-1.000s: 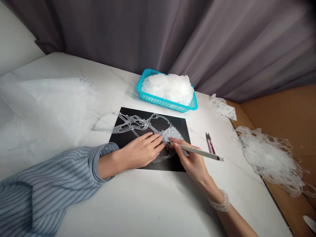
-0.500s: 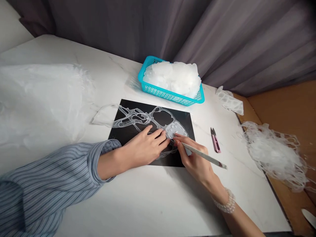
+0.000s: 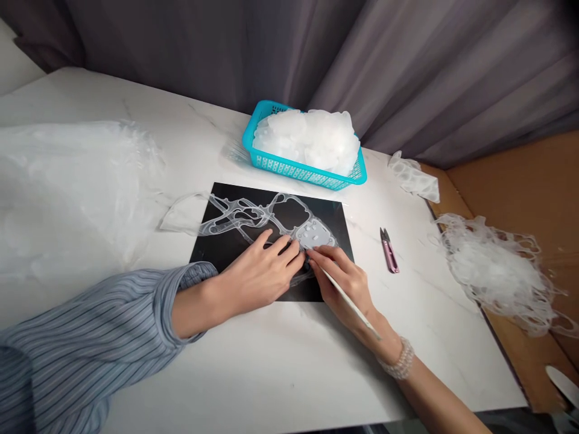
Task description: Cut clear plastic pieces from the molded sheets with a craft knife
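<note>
A black mat (image 3: 332, 217) lies on the white table, with a clear plastic web of cut-out film (image 3: 253, 218) spread over it. My left hand (image 3: 260, 276) rests flat on the film, fingers stretched out, pressing it down. My right hand (image 3: 346, 282) pinches a thin white pen-like tool (image 3: 348, 303), its tip on the film beside a small grey piece with dots (image 3: 314, 234). The two hands almost touch at the fingertips.
A turquoise basket (image 3: 296, 170) heaped with clear pieces stands behind the mat. Small pink snips (image 3: 389, 252) lie right of the mat. A tangle of clear scrap film (image 3: 497, 274) sits on brown cardboard at the right. White plastic sheeting (image 3: 72, 181) covers the table's left.
My right hand has turned the tool so its shaft now points back towards my wrist instead of out to the right. The left hand stays pressed on the film. The view shifted slightly.
</note>
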Motion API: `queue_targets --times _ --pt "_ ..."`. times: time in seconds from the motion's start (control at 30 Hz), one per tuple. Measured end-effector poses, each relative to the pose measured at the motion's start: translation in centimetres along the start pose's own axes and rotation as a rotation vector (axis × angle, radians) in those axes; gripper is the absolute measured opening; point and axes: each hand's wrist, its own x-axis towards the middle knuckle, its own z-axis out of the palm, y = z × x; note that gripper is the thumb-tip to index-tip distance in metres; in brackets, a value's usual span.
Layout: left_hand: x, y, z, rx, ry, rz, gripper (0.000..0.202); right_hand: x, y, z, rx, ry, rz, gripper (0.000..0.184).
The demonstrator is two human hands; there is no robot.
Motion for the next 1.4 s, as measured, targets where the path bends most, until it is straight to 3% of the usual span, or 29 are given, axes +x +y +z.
queue_targets --times 0.13,0.63,0.7,0.8,0.9,1.0,1.1,1.17,1.27,1.33,1.4 --pt "0.2 0.3 0.3 -0.012 0.010 -0.039 0.040 0.0 0.1 0.1 0.021 0.029 -0.022 0.023" --pt "0.1 1.2 1.3 -0.040 0.017 -0.136 0.040 0.7 -0.6 0.1 -0.045 -0.160 -0.133 0.034" --pt "0.1 1.3 1.4 -0.029 0.016 -0.143 0.042 1.1 -0.4 0.3 0.045 -0.161 -0.121 0.035" --pt "0.2 1.4 1.3 -0.019 0.011 -0.146 0.046 1.9 3.0 -0.2 0.369 -0.057 0.155 0.031" --pt "0.1 1.4 0.9 -0.006 -0.016 -0.125 0.048 1.9 9.8 -3.6 0.654 0.131 0.565 0.029" --pt "0.0 1.4 0.8 0.009 -0.022 -0.111 0.049 0.1 16.1 -8.8 0.717 0.144 0.635 0.022" --pt "-0.1 1.3 1.1 0.011 -0.001 -0.108 0.050 -2.4 18.2 -12.3 0.716 0.126 0.625 0.019" --pt "0.0 1.3 1.2 -0.020 0.015 -0.116 0.048 -3.4 17.0 -12.6 0.727 0.127 0.623 0.017" --pt "0.2 1.1 0.5 -0.178 0.063 -0.149 0.042 -2.6 12.3 -10.9 0.840 0.212 0.685 0.014" --pt "0.4 0.8 -0.5 -0.407 0.133 -0.204 0.038 -0.7 8.2 -9.4 0.951 0.268 0.760 0.014" --pt "0.6 0.3 -1.8 -0.805 0.193 -0.338 0.039 1.4 4.2 -8.3 1.010 0.308 0.737 0.013"
